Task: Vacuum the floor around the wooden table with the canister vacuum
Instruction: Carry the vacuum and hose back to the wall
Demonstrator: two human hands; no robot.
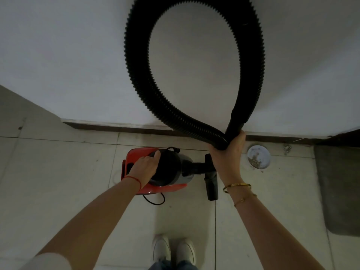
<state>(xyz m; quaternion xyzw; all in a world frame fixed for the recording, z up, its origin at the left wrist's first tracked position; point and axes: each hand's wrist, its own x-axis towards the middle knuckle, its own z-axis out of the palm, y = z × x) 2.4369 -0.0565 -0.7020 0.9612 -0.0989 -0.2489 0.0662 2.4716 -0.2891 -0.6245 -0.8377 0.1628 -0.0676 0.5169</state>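
- Red canister vacuum (155,170) sits on tiled floor (58,172) near the wall (58,55).
- Left hand (145,167) rests on its black top, fingers curled.
- Right hand (228,152) grasps the looped black hose (136,75).

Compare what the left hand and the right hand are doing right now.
The left hand rests low on the red canister vacuum, fingers over its black top; the right hand is raised, gripping the black corrugated hose, doubled into a tall loop. The left wrist wears a red string, the right gold bracelets. Both hands touch parts of the vacuum.
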